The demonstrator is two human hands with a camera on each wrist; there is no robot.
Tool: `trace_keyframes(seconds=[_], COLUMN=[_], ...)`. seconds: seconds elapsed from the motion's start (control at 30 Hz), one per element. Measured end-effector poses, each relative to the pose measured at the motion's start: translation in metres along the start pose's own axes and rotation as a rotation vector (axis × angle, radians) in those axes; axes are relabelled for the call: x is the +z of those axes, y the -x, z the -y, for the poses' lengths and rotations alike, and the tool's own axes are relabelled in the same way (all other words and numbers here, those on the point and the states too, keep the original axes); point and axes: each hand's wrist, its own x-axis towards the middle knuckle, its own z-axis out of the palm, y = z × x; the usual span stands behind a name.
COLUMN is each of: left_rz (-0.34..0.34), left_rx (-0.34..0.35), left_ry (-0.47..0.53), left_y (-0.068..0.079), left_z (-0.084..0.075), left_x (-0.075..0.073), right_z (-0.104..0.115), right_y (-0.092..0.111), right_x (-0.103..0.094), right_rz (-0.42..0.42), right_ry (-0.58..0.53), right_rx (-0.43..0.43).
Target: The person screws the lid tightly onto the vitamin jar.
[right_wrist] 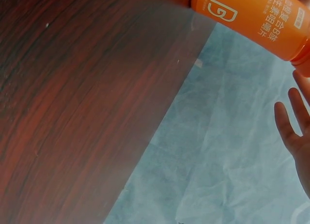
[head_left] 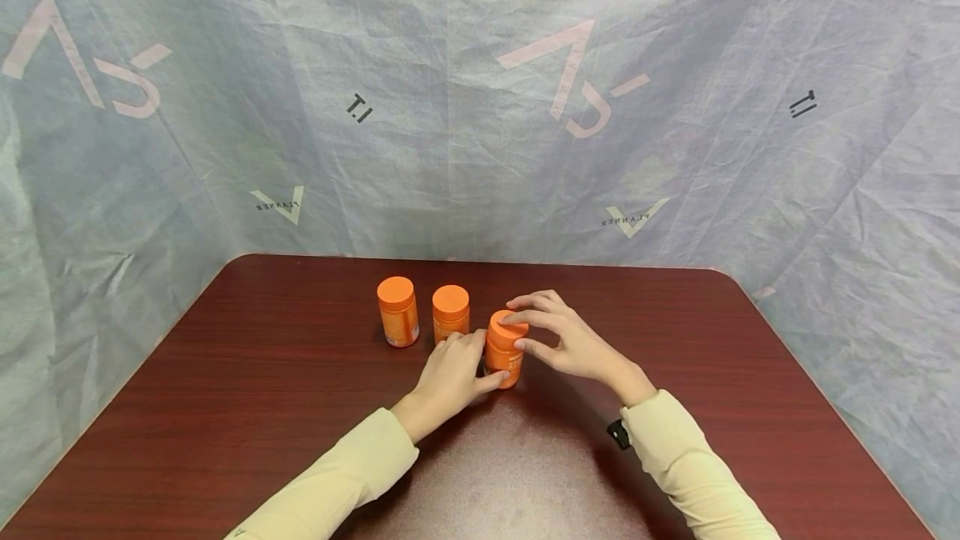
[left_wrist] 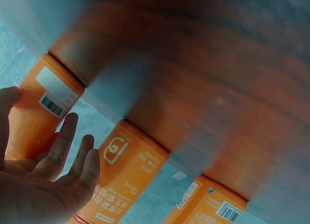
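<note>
An orange supplement bottle [head_left: 504, 357] with a screw lid stands at the right end of a row of three. My left hand [head_left: 450, 369] grips its body low down, thumb on the near side and fingers behind. At the top, my right hand [head_left: 573, 344] holds the orange lid [head_left: 508, 323] between thumb and fingertips, its other fingers spread. In the left wrist view the gripped bottle [left_wrist: 38, 112] shows a white label and barcode, with fingers of the left hand [left_wrist: 43, 185] beside it. The right wrist view shows the bottle's printed side [right_wrist: 256, 20] and the right hand's fingers [right_wrist: 286, 124] near the lid.
A second orange bottle [head_left: 451, 307] stands just left of the gripped one, partly hidden by the left hand. The third bottle [head_left: 398, 315] is farther left. All stand on a dark red wooden table [head_left: 247, 407], with a grey cloth [head_left: 450, 148] hanging behind.
</note>
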Motion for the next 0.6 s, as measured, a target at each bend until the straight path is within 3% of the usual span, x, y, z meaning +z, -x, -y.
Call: trace_keyframes(seconds=[0.23,0.6], left_rz=[0.006,0.008], left_rx=[-0.007,-0.009], left_ry=[-0.002,-0.006], left_y=[0.0002,0.0004], left_z=[-0.0002,-0.0003], left_x=[0.0004,0.0004], right_z=[0.0014,0.0], right_y=[0.0,-0.0003], right_x=[-0.0004,-0.0006], right_rz=[0.041,0.019], right_ry=[0.002,-0.008], right_rx=[0.03,0.003])
